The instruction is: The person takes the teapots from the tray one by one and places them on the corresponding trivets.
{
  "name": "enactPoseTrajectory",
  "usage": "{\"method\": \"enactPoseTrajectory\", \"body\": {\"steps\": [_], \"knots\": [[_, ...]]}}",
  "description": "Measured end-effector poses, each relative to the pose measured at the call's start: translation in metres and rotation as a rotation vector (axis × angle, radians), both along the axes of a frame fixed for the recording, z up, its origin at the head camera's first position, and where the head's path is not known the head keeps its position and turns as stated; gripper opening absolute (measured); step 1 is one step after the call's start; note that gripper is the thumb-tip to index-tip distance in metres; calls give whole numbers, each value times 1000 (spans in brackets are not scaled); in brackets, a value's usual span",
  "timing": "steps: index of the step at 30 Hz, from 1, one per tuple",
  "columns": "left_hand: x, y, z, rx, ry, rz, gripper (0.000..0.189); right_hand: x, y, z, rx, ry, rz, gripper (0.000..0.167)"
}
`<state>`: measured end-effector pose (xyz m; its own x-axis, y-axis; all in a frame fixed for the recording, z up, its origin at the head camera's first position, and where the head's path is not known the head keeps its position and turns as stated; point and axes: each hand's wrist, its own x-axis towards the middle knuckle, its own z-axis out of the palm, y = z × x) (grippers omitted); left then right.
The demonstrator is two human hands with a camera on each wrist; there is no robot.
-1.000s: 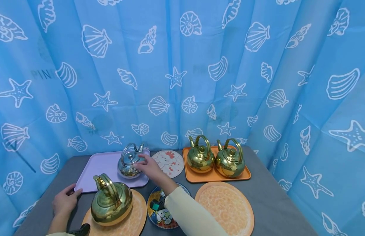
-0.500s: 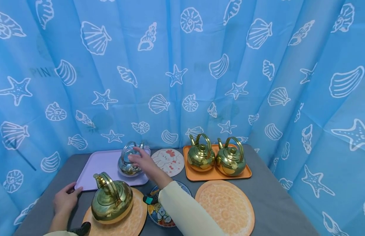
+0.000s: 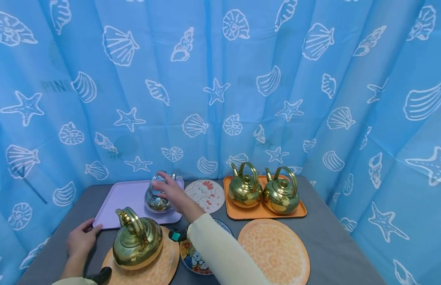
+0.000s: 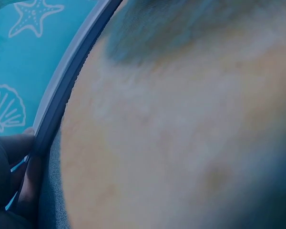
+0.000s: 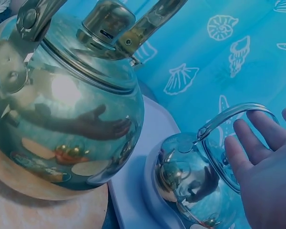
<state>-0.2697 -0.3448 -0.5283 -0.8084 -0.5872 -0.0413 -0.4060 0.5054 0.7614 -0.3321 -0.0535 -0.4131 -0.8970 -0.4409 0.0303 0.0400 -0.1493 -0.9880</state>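
Note:
My left hand (image 3: pixel 80 240) grips the near left corner of a lilac tray (image 3: pixel 125 196); the left wrist view shows the thumb on the tray's rim and fingers below it. A silver kettle (image 3: pixel 157 202) with an arched handle stands on the tray's right part. My right hand (image 3: pixel 173 194) is at this kettle, its fingers extended and spread, partly hiding lid and spout in the head view. From the right wrist, the fingertips overlap the handle (image 5: pixel 229 112). Close in front of the tray, a large gold kettle (image 3: pixel 136 243) sits on a round tan mat (image 3: pixel 168 253).
Two gold kettles (image 3: pixel 245 192) share an orange tray (image 3: pixel 241 216) at the back right. Between the trays lies a round rabbit-print mat (image 3: pixel 207 200). A patterned round mat (image 3: pixel 197 267) is partly under my right sleeve. Another tan mat (image 3: pixel 273 253) lies right. A shell-print curtain (image 3: pixel 220 99) hangs behind.
My right hand has shifted slightly left and up, from the silver kettle's right side towards its handle, its fingers spreading. My left hand keeps its grip on the tray corner.

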Motion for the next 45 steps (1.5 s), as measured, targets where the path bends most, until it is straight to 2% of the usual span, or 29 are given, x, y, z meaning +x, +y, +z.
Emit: {"method": "enactPoseTrajectory", "body": {"steps": [10,19,25,30,37,41,45], "knots": [[0,1,3,12,4,-4,53,-3,7,-2,-54,-27,-34,55],[0,4,0,1,2,16,51,-2,21,0,-31,-26,-83,50],[2,3,1,-2,18,4,50,-3,27,-3,-7,-23,-150,50],[3,3,1,-7,32,-8,51,-1,27,-9,38,35,-169,50],[4,4,1,4,32,-3,51,4,22,-11,208,238,-169,56],[2,5,2,-1,26,14,49,4,19,-13,322,335,-210,56],[2,4,2,-4,24,18,49,6,18,-15,396,358,-271,53]]}}
